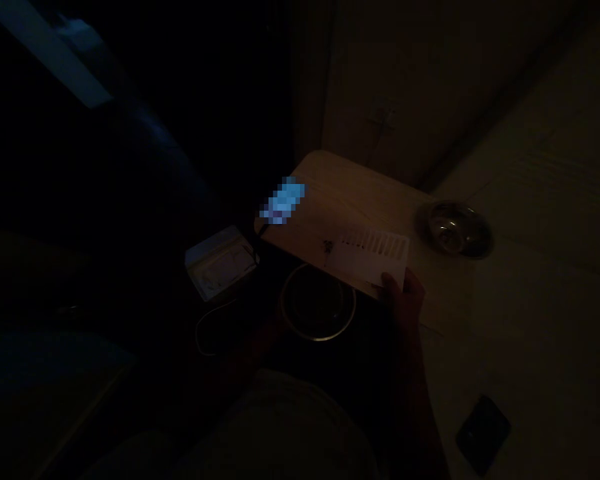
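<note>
Lit screen [284, 200] on wooden tabletop [353, 190]

Table at the center, things on every side

Near the front edge of the table [320, 177] is a tray [365, 263] – resting or just above, I can't tell – with the right hand [405, 293] at its near right corner. Specks [327, 247] lie just left of it; a screen [284, 200] is by the table's left corner. Before the edge stands a round vessel [320, 303], a box [223, 263] to its left. Far right – a bowl [460, 230]; behind, a wall socket [383, 115].
</note>
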`<state>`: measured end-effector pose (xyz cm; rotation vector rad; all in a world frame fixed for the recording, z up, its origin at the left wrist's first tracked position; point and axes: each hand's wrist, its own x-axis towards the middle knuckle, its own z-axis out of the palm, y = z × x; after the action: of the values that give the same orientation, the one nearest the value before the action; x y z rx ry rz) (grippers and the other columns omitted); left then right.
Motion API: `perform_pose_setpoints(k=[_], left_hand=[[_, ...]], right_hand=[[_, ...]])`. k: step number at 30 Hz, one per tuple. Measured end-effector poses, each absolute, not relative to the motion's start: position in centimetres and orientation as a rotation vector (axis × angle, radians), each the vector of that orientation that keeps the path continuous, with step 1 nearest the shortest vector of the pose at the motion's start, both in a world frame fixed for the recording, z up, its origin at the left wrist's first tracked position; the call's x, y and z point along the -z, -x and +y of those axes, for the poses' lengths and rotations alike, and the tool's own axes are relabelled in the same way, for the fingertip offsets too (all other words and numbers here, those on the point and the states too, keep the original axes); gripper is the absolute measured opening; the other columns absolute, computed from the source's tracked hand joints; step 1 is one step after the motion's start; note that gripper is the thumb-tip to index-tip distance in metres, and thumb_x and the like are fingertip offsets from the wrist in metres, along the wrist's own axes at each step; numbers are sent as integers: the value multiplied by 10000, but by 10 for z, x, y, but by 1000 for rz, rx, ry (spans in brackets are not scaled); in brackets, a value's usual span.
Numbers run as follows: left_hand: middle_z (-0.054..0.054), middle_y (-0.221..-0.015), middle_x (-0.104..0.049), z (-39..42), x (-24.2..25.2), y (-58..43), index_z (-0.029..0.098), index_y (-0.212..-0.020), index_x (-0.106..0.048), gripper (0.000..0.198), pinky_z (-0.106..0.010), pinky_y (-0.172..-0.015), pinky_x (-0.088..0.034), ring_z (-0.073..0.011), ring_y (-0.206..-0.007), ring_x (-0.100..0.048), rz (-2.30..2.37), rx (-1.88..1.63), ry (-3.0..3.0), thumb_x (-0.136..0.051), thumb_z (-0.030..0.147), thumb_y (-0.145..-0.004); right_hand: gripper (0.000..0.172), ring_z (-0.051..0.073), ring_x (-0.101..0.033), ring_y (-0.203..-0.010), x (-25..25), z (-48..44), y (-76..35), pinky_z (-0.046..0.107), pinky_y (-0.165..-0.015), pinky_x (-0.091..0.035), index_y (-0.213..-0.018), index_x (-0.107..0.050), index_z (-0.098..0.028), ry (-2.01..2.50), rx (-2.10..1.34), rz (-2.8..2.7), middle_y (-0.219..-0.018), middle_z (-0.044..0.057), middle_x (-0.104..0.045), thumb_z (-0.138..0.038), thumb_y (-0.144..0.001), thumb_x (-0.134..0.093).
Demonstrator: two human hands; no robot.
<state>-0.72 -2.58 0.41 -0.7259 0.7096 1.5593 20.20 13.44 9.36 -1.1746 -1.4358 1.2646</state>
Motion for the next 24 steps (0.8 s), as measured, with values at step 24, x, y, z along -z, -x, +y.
perform_pose_setpoints(k=[24], left_hand=[[-151, -1276, -672, -25, -3, 7, 101, -1350, -642, 466, -447, -1019, -548, -224, -1138, -662, 675, -1567, 645, -502, 468, -1100]], right_hand=[[379, 238, -702, -772, -86, 137, -205, 346, -654, -567, -931, -783, -194, 1185, -1276, -1432, -870, 58, -778, -520, -751, -853]])
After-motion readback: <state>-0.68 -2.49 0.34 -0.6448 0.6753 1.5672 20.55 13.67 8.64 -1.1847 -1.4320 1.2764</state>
